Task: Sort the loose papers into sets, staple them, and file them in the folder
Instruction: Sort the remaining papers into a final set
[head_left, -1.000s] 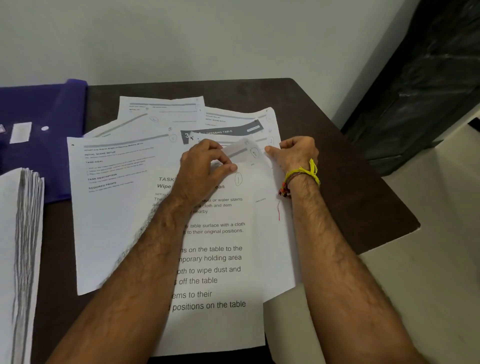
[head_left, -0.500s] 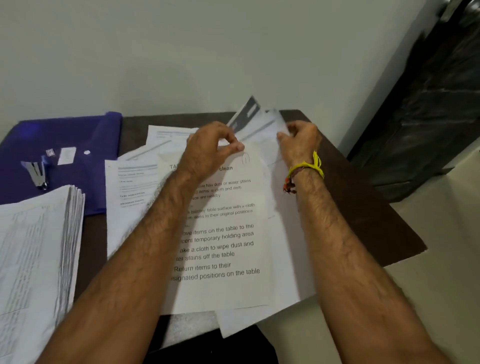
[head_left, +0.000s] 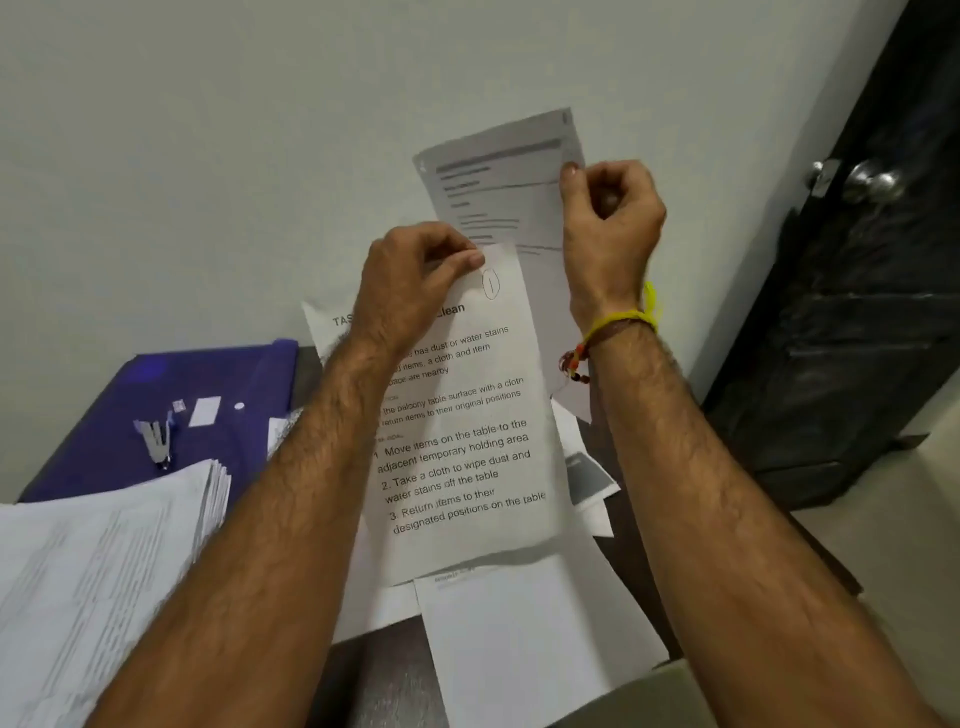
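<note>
Sorting step, by my read: L hand (head_left: 415, 291) is pinching the top edge of the numbered sheet (head_left: 467, 441), held up at centre. R hand (head_left: 610, 218), fingers curled, is pinching a second sheet (head_left: 498, 192) at 1 o'clock. Purple folder (head_left: 130, 415) w/ stapler (head_left: 156, 441) is lying at 9 o'clock. Next probably needs matching pgs, squaring edges before stapling.

Matt white paper sheets (head_left: 467, 426), a glossy purple plastic folder (head_left: 130, 405) at left, a shiny metal stapler (head_left: 156, 441), dark smooth wooden table (head_left: 384, 670).
</note>
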